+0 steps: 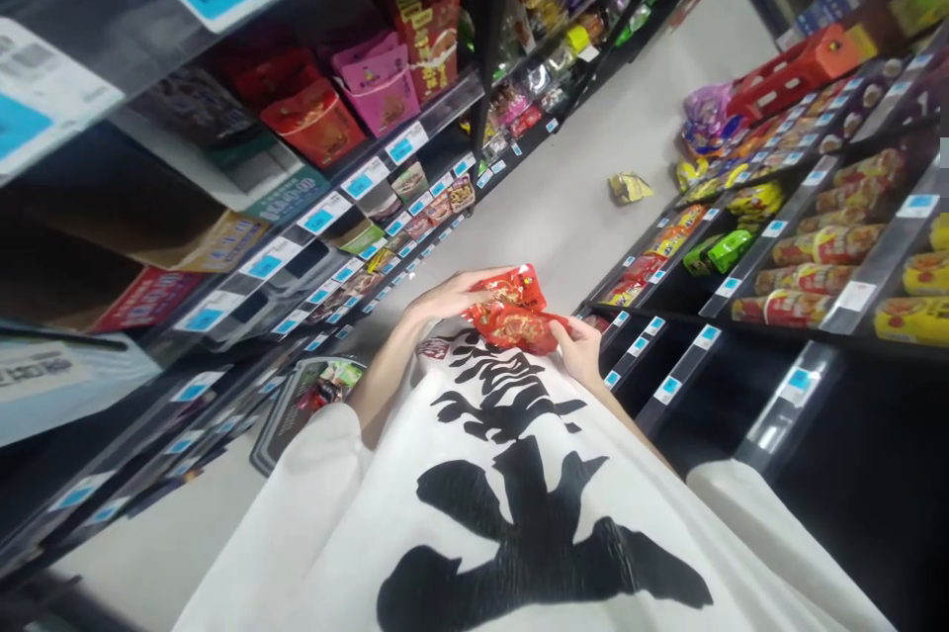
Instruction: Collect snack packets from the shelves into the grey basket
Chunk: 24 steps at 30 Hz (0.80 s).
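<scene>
Left hand (454,294) and right hand (579,350) both gripped red packets (519,327), not yet set down; basket (277,414) left of the hands already held some packs (335,379).

Shines as glossy, crinkled plastic on the red packets (520,327); drapes as matt cloth in the white shirt (511,523); looks smooth on the grey floor (549,217), papery on the price labels (326,213).

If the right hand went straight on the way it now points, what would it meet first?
The shiny red plastic packet, which the right hand touches; beyond it, probably the left hand, though depth is unclear.
</scene>
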{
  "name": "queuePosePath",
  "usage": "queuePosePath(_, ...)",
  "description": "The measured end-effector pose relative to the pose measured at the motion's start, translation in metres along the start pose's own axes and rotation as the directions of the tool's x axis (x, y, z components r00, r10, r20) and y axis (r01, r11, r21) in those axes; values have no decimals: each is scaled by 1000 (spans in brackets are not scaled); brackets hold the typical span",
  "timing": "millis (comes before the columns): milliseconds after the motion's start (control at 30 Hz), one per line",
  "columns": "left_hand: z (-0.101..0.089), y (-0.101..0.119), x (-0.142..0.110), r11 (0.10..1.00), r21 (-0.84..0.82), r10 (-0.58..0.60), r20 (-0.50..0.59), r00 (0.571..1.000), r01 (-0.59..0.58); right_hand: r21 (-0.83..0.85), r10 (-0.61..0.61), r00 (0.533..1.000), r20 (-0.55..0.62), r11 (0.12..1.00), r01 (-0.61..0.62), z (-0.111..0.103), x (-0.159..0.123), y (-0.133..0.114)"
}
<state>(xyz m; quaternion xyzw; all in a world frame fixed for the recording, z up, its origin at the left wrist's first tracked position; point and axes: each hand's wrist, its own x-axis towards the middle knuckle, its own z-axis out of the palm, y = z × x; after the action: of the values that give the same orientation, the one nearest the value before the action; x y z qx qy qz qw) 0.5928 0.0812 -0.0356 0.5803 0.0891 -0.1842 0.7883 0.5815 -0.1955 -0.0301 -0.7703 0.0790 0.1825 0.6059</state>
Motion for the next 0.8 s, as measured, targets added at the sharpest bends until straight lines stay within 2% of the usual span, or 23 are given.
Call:
queuePosePath(133,-2,-3,10,997,61,-38,12,999,38,53,24,996,-82,998,-19,-3,11,-5)
queuePosePath(233,-3,-3,16,990,137,-47,67,997,38,133,73,997,17,988,-74,-6,20,-11)
queuePosePath(300,-4,0,19,981,191,-42,111,993,20,94,63,990,126,993,-75,-8,22,-14)
queuePosePath(367,-4,4,19,964,267,-49,186,981,-3,-4,-24,985,172,1000,25,-9,24,-15)
queuePosePath(467,-3,9,19,915,399,-82,327,941,-59,-113,-222,967,123,965,235,-8,25,-15)
queuePosePath(567,-3,12,19,864,492,-121,411,904,-108,-86,-237,956,174,963,255,-1,26,-17)
queuePosePath(633,-4,11,17,846,520,-135,416,899,-113,-75,-211,948,236,969,235,4,28,-19)
queuePosePath(700,-7,5,14,861,498,-117,385,916,-100,-96,-217,942,255,964,248,4,30,-21)
queuePosePath(767,-13,-7,7,903,421,-47,287,957,-82,-67,-227,950,216,967,246,-5,34,-19)
queuePosePath(800,-16,-15,4,927,366,9,193,981,-81,-21,-222,961,165,973,229,-14,37,-16)
